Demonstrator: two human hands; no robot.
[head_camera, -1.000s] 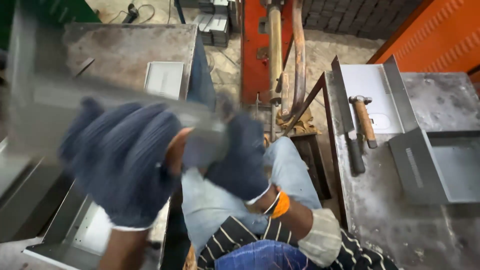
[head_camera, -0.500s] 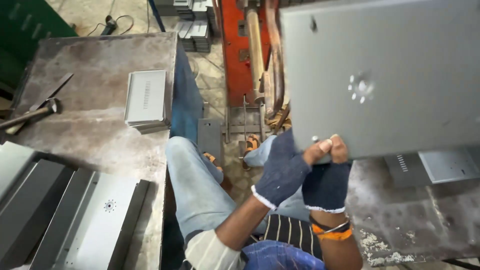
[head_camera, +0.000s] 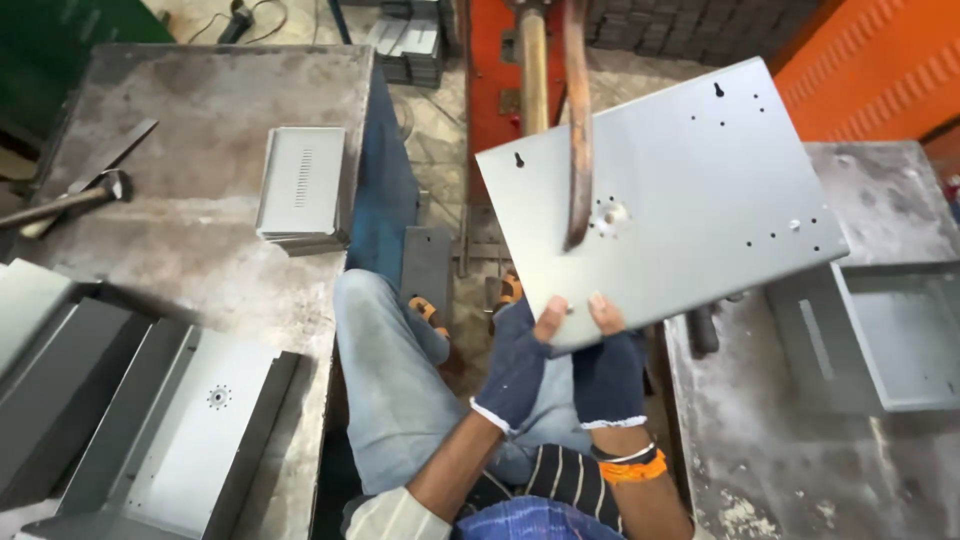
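Grey sheet-metal panel (head_camera: 690, 190) held in the air, tilted, above the gap between two workbenches, lower edge clamped by both hands. Left hand (head_camera: 520, 365) in dark fingerless glove, thumb on top of the panel edge. Right hand (head_camera: 607, 372), gloved likewise, gripping just beside it. Curved rusty bar (head_camera: 577, 130) crossing in front of the panel. Hammer (head_camera: 70, 200) and stacked folded covers (head_camera: 300, 185) on left bench (head_camera: 200, 260); open metal tray (head_camera: 890, 335) on right bench (head_camera: 780, 440).

Metal panel (head_camera: 690, 190) held up at center-right, both hands (head_camera: 565, 360) at its lower edge. Hammer (head_camera: 70, 200) and stacked panels (head_camera: 300, 185) on left table (head_camera: 200, 90); tray (head_camera: 890, 335) on right table (head_camera: 790, 450).
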